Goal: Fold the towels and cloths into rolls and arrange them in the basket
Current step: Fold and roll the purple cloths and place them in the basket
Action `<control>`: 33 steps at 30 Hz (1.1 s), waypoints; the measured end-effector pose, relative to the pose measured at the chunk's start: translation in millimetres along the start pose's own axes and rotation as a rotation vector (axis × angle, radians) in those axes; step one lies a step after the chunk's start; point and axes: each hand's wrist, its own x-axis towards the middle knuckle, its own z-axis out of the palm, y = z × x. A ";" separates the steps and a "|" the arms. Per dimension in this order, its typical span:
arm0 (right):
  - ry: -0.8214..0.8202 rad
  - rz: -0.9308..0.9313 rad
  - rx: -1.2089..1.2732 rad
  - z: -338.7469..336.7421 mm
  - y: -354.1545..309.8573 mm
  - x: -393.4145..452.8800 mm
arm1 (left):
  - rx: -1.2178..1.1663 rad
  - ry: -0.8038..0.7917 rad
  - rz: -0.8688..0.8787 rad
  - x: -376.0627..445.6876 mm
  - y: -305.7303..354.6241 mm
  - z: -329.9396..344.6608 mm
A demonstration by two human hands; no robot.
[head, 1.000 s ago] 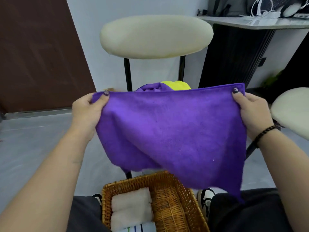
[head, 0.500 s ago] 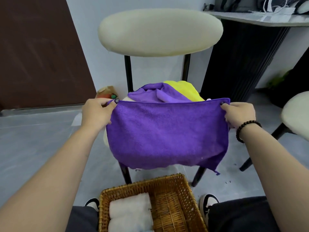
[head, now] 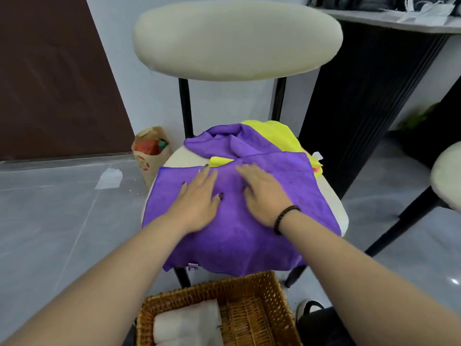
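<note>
Purple cloth point(head: 274, 236) lies under left hand point(head: 199, 203) and right hand point(head: 264, 196), both flat.

Home room: cushioned chair point(head: 237, 43), tiled floor point(head: 50, 208), side table point(head: 389, 20).

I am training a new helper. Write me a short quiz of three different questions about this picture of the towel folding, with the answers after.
1. True or false: both hands lie flat, fingers straight, on the spread purple towel.
2. Which colour is the cloth behind the crumpled purple cloth on the chair seat? A) red B) yellow C) green
3. Fill in: the white rolls lie in the ___ side of the basket, as the camera sees it.

Key
1. True: the left hand and the right hand press it flat; neither has a grip on it.
2. B, the yellow cloth.
3. left
</note>
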 end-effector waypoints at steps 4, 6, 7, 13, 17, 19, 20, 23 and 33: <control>-0.142 -0.001 -0.275 13.9 15.3 5.1 | 0.192 -0.090 -0.064 1.9 -14.3 -0.7; -0.148 0.099 -0.330 6.7 34.2 3.7 | 0.220 -0.104 -0.113 -0.4 -27.7 -5.6; -0.143 0.164 -0.350 0.4 44.9 3.1 | 0.220 -0.107 -0.153 -1.1 -35.8 -8.4; 0.060 0.403 -0.234 -30.8 100.3 -3.8 | -0.142 -0.050 -0.458 -7.9 -73.2 -20.4; 0.259 0.507 0.047 -38.4 103.4 2.7 | -0.346 0.229 -0.492 -5.5 -67.7 -29.1; 0.335 0.531 0.122 -41.4 95.5 5.8 | -0.430 0.344 -0.472 -1.2 -57.3 -34.3; 0.376 0.552 0.159 -43.4 92.0 7.3 | -0.469 0.379 -0.469 1.8 -52.8 -36.1; 0.469 0.720 0.337 -50.5 84.7 10.1 | -0.500 0.466 -0.551 12.2 -44.8 -39.8; 0.257 0.675 0.924 -82.5 28.8 -18.2 | -0.635 0.479 -0.410 -23.3 -7.2 -70.5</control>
